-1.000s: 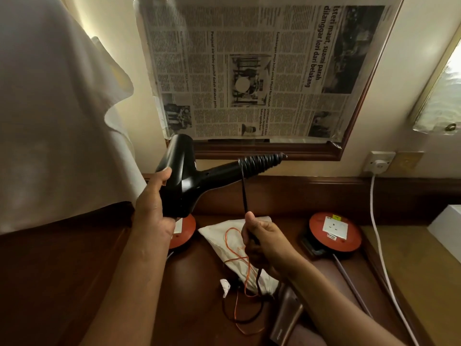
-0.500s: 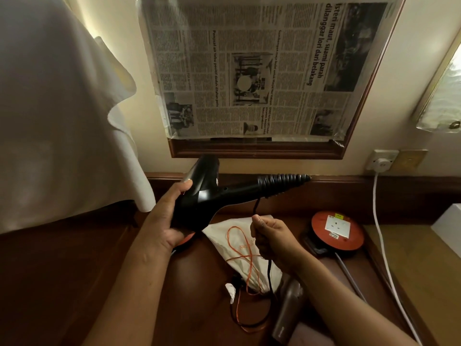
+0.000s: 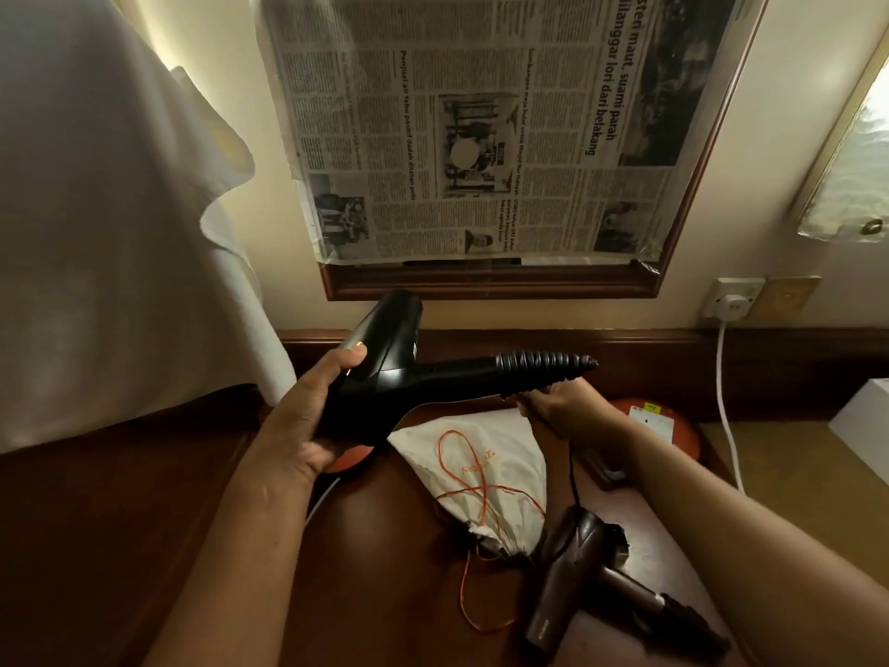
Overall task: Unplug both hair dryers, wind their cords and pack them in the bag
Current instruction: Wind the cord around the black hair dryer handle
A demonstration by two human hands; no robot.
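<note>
Two hands (image 3: pixel 308 426) (image 3: pixel 560 409), black dryer (image 3: pixel 385 377) lowered, cord (image 3: pixel 572 479) wound higher

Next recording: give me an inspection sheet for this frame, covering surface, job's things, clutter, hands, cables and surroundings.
Surface: dark wooden desk.
Job's things: black dryer held up; brown dryer lying on desk; white bag with orange drawstring, flat, holding neither dryer.
Clutter: two orange socket reels; white box.
Hands: left hand grips black dryer body; right hand holds black cord under the handle.
Cables: black cord partly wound on handle; white cable plugged into wall socket.
Surroundings: newspaper-covered mirror; white cloth.
</note>
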